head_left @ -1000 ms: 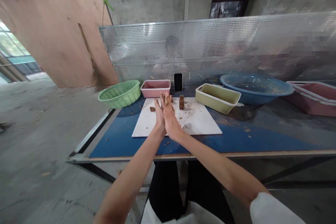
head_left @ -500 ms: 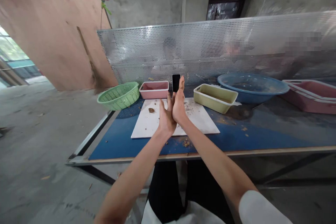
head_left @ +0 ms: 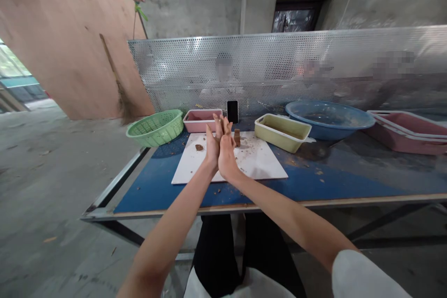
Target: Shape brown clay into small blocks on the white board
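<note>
My left hand (head_left: 213, 145) and my right hand (head_left: 226, 150) are pressed palm to palm above a white board (head_left: 258, 160). Their fingers point up and away from me, and brown smears mark them. Whatever lies between the palms, if anything, is hidden. Just behind my right hand a brown block (head_left: 237, 138) stands on the board. Left of my hands lies a small brown lump (head_left: 199, 147). Brown crumbs are scattered over the board's right part.
Behind the board are a green basket (head_left: 157, 129), a pink tray (head_left: 200, 121), a phone (head_left: 232, 111) and an olive tray (head_left: 282, 132). A blue basin (head_left: 330, 118) and stacked pink trays (head_left: 412, 132) stand at right. A perforated metal screen (head_left: 258, 65) borders the blue table (head_left: 146, 195).
My hands have shifted left and slightly down, and my right hand has slid lower against the left. The brown block behind them has come into view. The camera view has moved slightly.
</note>
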The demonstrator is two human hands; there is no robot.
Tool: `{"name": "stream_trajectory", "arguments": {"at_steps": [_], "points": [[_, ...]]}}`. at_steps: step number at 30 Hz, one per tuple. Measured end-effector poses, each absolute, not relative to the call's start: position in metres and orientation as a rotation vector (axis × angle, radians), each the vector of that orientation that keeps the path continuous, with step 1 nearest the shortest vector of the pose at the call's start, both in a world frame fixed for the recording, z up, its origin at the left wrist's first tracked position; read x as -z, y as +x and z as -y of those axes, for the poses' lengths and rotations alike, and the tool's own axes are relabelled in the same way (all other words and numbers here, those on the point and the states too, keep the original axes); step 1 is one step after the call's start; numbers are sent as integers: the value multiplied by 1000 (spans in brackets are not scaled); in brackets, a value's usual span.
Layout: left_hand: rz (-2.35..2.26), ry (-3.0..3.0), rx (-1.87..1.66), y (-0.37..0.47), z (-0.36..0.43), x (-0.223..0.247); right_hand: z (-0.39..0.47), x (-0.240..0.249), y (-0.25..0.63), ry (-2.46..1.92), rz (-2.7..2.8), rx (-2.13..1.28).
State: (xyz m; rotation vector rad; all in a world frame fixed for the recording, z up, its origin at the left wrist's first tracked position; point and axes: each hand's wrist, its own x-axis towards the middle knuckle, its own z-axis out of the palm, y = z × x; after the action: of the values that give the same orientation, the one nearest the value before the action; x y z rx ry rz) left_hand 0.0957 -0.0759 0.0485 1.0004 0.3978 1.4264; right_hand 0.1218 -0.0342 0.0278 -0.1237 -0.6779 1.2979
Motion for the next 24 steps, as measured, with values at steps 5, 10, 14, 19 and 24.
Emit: {"name": "stream_trajectory", "arguments": {"at_steps": [5,10,14,19,24], "points": [[-409,984,-1413,102,76,-41,2,-28,151,-899,1300,-533],[-414,1138,-1466,111,67,-35,-55,-53,180,-860,847,-839],[-361,997,-1402,106,39,-42,-75,-66,181,-940,778,-838],[-519,827,-1301,63,9,-37,-46,-46,189,-849,1440,-360],[-575,961,-958,18,5,-22,-17,-7,202,-773,2028,-152]]}}
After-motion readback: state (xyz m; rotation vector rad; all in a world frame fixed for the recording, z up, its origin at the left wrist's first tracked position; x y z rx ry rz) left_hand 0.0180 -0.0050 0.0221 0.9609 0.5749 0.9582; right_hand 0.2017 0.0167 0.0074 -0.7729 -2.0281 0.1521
